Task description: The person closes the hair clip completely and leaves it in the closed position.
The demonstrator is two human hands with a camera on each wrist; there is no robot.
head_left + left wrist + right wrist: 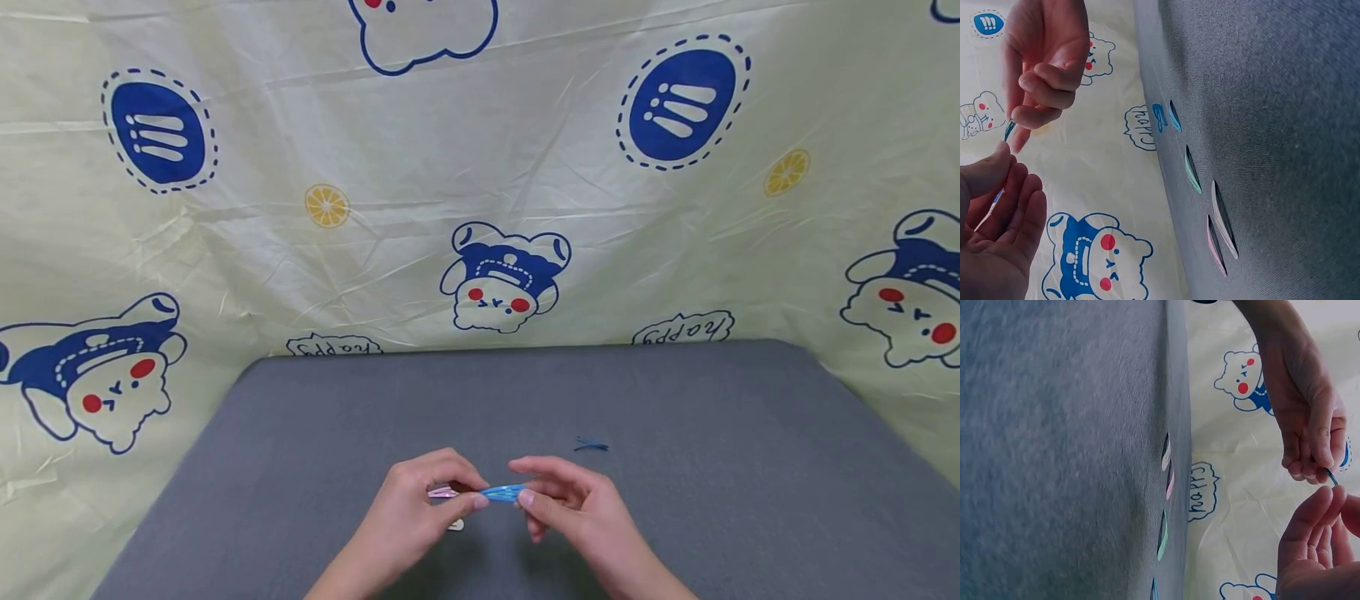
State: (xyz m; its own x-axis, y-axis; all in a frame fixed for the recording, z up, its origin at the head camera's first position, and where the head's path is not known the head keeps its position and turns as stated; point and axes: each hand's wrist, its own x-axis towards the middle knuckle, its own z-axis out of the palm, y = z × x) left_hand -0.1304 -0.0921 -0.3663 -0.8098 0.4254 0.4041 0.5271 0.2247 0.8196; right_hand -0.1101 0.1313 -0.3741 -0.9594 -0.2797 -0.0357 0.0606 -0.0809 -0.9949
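Observation:
A blue snap hair clip (502,493) is held between the two hands above the table. My left hand (423,500) pinches its left end between thumb and index finger, while my right hand (573,500) pinches the opposite end. In the left wrist view the held clip (1009,130) shows edge-on as a thin dark sliver between the fingertips. Beneath the hands, a pink clip (1215,247), a whitish clip (1224,220), a green clip (1192,170) and another blue clip (1174,116) lie on the table. The head view shows parts of the pink and whitish ones.
Beyond the right hand, a small bundle of thin dark-blue pieces (591,444) lies on the grey cloth-covered table (675,400). A pale curtain (405,150) with printed bears hangs behind the table's far edge and along its sides.

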